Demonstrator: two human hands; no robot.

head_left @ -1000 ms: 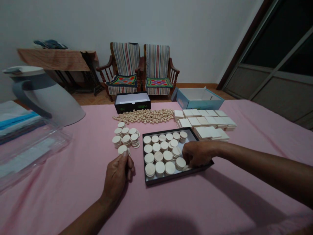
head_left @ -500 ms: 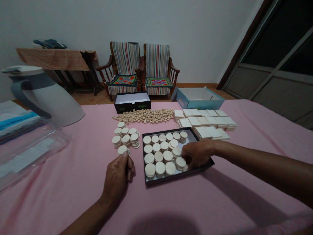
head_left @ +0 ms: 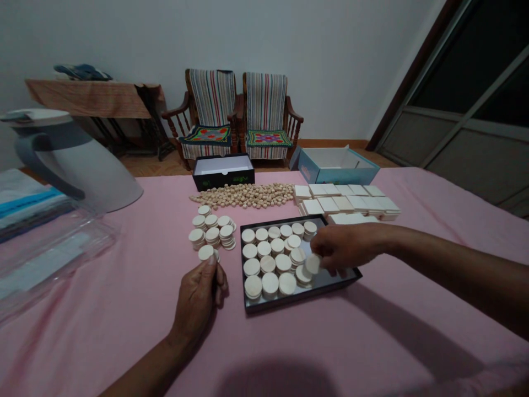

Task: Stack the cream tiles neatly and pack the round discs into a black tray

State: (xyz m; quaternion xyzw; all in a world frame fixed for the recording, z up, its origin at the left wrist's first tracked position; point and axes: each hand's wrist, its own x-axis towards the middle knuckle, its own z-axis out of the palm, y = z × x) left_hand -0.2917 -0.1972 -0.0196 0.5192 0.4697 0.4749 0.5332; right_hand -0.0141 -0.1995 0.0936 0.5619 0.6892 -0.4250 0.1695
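My right hand (head_left: 336,248) pinches a pale round wooden disc (head_left: 313,263) over the right part of a shallow black tray (head_left: 273,304). Stacks of similar discs (head_left: 270,284) fill the tray's left and middle in rows, and a slightly tilted stack (head_left: 303,275) is beside the held disc. My left hand (head_left: 201,295) is closed at the near end of a loose group of disc stacks (head_left: 212,236), left of the tray. Its thumb and fingers grip the edge of the nearest disc (head_left: 206,253); the fingers' undersides are hidden.
Small wooden beads (head_left: 248,196) lie behind the tray. Square wooden tiles (head_left: 343,204) are stacked behind right, with an open black box (head_left: 224,172) and a blue box (head_left: 339,165) beyond. A grey jug (head_left: 95,165) and clear plastic packaging (head_left: 70,259) occupy the left of the pink cloth.
My right hand has risen from the tray's bottom and now shows a disc between its fingers. My left hand has stayed in place at the nearest loose stack.
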